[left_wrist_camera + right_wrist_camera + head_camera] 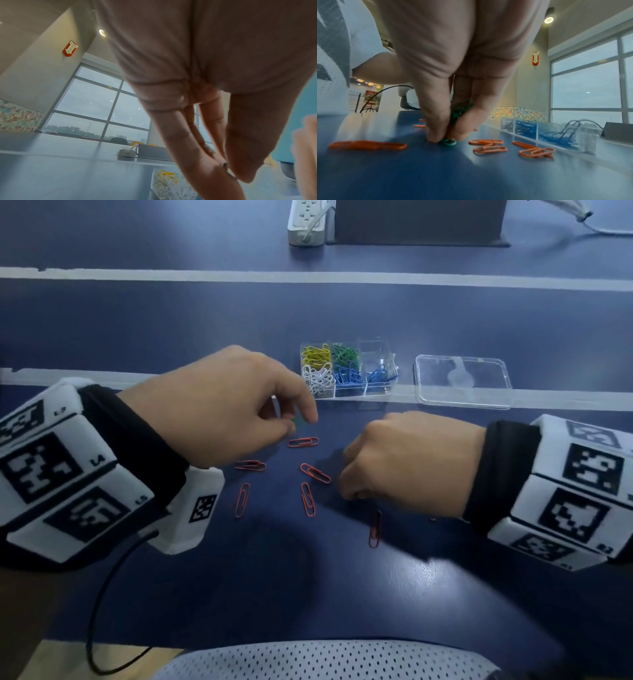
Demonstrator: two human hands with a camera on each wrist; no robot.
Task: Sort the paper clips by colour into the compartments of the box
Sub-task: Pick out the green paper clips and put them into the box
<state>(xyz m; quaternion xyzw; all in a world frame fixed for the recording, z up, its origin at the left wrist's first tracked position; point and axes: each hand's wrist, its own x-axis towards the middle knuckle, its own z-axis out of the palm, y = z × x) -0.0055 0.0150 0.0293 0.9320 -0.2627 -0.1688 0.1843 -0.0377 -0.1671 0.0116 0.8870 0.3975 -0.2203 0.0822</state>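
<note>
Only the right wrist view shows the right hand's (453, 83) fingers (436, 121) pinching green paper clips (460, 109) against the table (471, 175); the head view hides them. The left hand (219, 405) pinches something small and greenish, too blurred to identify. Red clips (303, 442) lie loose before the box (390, 386).

A thin dark wire paper clip (225, 164) is pinched between the thumb and fingertips (208, 164) of the left hand (197, 94), above the clear plastic compartment box (154, 175) where yellow paper clips (165, 174) are seen.
</note>
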